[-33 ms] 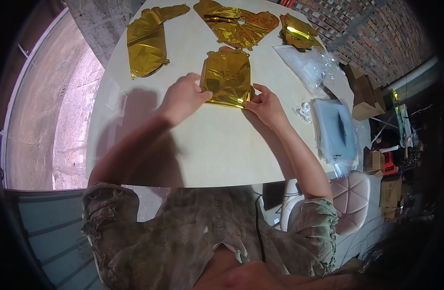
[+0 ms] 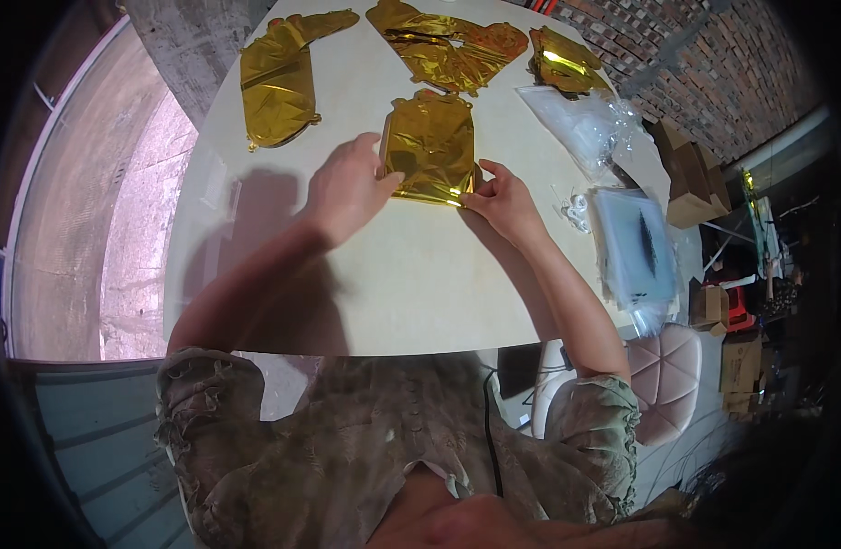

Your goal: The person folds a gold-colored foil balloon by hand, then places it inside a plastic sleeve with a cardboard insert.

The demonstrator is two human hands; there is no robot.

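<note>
The gold foil (image 2: 429,142) lies between both hands (image 2: 347,190) (image 2: 504,203), touching their fingertips.

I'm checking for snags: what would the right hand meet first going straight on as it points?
Most likely the nearest gold foil: the right hand points up and left, its fingertips at that foil's lower right corner. Exact depth is unclear.

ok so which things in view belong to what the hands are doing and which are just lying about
In use:
- gold foil piece, left hand at its left edge, right hand at its near right corner
- probably related: other gold foil pieces

Apparently just lying about:
- clear plastic
- brown cardboard box
- pale cushioned seat
</note>
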